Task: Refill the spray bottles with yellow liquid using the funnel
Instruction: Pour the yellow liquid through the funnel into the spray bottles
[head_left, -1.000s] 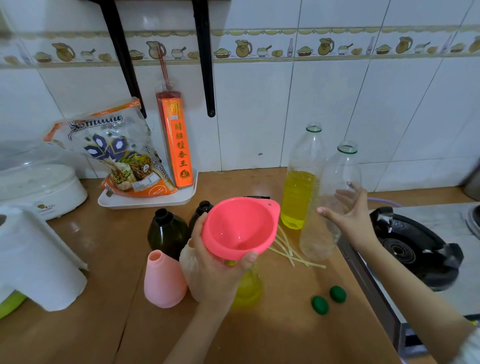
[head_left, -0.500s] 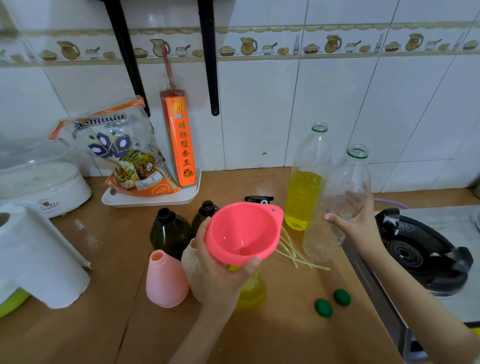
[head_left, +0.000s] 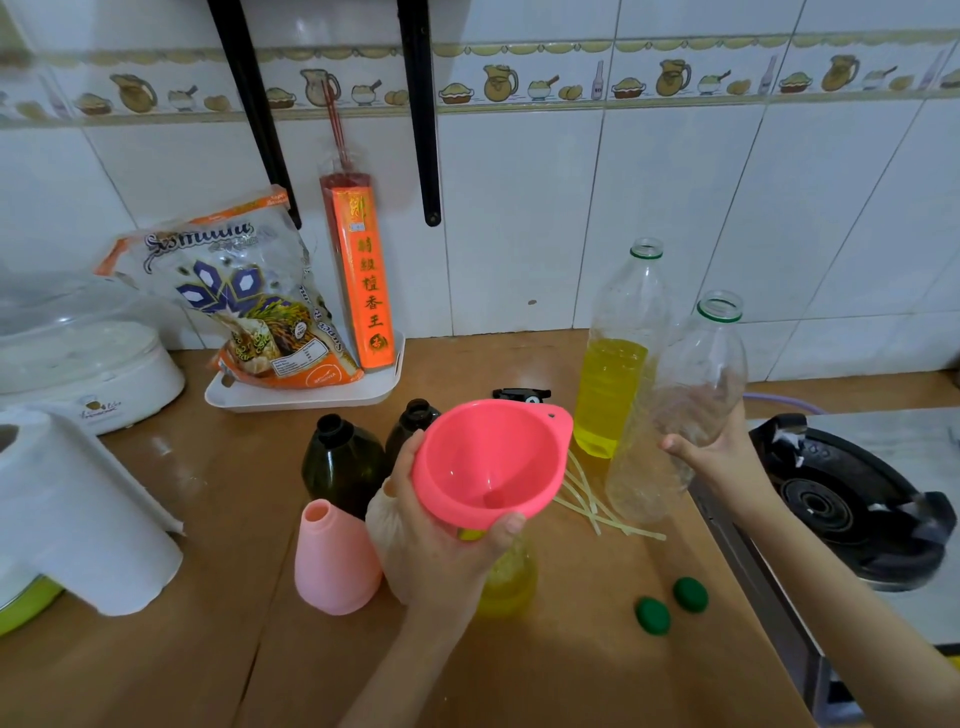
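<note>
While the left hand (head_left: 441, 551) grips the pink funnel (head_left: 491, 462) by its rim, its wide mouth tilts toward the viewer, spout down and away over a yellow-filled spray bottle (head_left: 506, 577). The right hand (head_left: 719, 460) holds an empty clear bottle (head_left: 680, 410), tilted right, mouth up. A half-full bottle (head_left: 618, 358) stands just behind; two green caps (head_left: 670, 605) lie near right on the table (head_left: 208, 649).

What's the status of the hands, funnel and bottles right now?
Left hand grips pink funnel above a yellow-filled bottle. Right hand holds empty clear bottle. Half-full bottle stands uncapped. Nothing blocking.
</note>
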